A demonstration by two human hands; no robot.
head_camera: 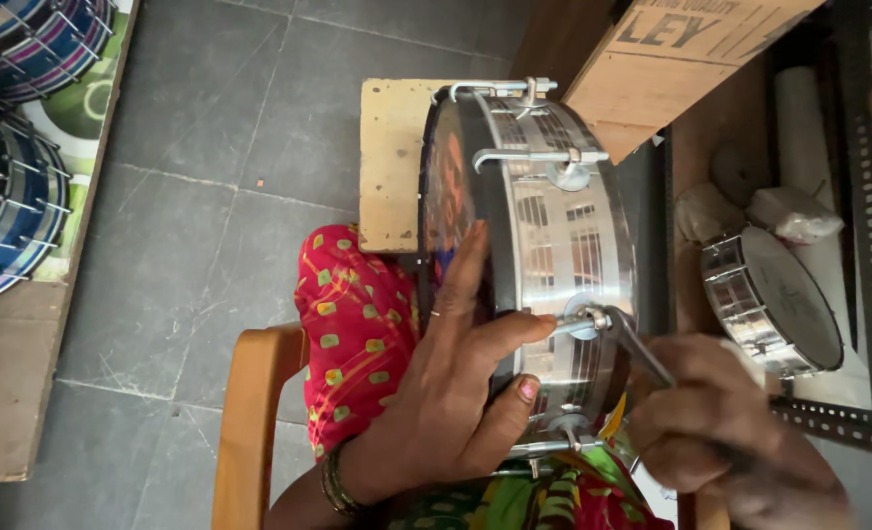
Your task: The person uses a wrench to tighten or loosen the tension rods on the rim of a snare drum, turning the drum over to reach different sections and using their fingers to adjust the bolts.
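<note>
While left hand [446, 393] steadies drum [544, 245], right hand [721, 432] wrenching

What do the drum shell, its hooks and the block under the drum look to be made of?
The drum shell looks like polished metal: mirror-bright, with reflections. The hooks look like chromed metal rod, shiny and thin. The block looks like pale bare wood or board, matt and scuffed. The tool in the right hand seems to be dull grey metal.
</note>
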